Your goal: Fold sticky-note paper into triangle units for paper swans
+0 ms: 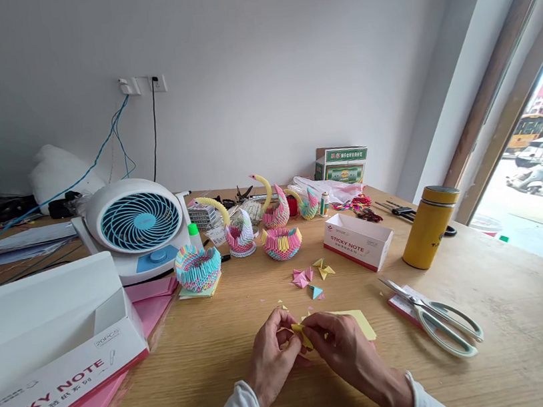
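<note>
Near the middle of the wooden table's (522,330) near edge, the left hand (272,355) and right hand (345,348) met, the fingertips of both pinching a small folded yellow paper piece (301,334) between them, just above the tabletop. A yellow sticky-note sheet (361,321) lay touching the right hand's far side, with scissors (439,318) toward the right edge. A few folded pink, yellow and blue paper triangles (312,277) lay farther in, before the origami swans (255,229).

three paper swans (239,229), two paper bowls (198,266), one scissors (436,316), one fan (134,226)
</note>
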`<state>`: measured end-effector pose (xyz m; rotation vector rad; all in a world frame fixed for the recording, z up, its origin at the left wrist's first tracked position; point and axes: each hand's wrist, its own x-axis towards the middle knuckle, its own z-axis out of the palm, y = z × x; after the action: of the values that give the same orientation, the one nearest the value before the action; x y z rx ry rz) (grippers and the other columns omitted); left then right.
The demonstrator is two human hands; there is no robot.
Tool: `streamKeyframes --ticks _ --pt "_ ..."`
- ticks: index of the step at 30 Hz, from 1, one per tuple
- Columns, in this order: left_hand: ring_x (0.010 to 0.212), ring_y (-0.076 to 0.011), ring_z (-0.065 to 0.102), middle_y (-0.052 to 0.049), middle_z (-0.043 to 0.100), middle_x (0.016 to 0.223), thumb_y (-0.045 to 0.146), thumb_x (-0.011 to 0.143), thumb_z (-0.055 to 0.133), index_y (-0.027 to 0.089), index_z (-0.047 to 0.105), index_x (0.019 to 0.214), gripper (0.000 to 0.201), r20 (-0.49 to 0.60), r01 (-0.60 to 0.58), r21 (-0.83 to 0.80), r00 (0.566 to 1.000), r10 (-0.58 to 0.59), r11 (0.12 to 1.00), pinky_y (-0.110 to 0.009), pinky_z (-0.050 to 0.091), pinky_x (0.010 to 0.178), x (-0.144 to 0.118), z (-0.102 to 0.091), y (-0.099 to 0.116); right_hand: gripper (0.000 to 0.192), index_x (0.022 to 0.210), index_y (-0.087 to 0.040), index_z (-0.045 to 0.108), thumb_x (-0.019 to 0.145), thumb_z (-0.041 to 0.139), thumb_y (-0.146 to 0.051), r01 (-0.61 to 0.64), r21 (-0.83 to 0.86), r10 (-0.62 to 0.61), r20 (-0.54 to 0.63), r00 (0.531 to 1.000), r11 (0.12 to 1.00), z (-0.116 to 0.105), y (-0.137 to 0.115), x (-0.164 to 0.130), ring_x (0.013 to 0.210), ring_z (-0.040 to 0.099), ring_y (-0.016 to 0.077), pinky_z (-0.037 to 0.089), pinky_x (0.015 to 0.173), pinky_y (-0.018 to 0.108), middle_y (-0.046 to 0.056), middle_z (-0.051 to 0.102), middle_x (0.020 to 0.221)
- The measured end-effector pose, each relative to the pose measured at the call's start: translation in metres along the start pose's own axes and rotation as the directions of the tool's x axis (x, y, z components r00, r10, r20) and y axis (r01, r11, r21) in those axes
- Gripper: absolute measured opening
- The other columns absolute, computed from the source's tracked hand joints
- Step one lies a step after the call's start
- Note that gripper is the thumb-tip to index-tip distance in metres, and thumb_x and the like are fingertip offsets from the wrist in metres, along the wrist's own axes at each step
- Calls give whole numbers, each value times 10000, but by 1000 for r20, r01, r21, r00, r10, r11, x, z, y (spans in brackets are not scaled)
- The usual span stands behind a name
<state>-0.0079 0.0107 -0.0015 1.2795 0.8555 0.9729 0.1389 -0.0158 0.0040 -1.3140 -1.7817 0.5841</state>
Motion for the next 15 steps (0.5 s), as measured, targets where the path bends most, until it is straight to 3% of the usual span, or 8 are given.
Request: streamKeyframes --ticks 4,8,15 --pt "620 -139 601 32 532 729 290 703 651 201 454 753 222 -34 -19 -49 999 18 999 -274 570 533 2 -1 0 357 761 -158 623 935 446 -416 -100 208 91 51 995 973 1 1 0 544 578 134 412 498 211 25 633 639" --pt "629 -152 616 34 527 723 292 706 658 199 458 760 227 -47 -33 -60 998 30 998 -275 567 514 1 -1 1 364 779 -172 572 870 529 -522 -208 375 165 144 976 904 2 6 2 558 624 151 449 468 209 15 625 636" --pt "656 -156 624 34 515 756 277 699 666 207 455 759 231 -33 -59 -71 998 56 996 -285 579 536 1 0 0 235 795 -174 585 863 558 -396 -175 335 141 123 982 926 2 6 1 550 637 149 451 465 208 16 653 651"
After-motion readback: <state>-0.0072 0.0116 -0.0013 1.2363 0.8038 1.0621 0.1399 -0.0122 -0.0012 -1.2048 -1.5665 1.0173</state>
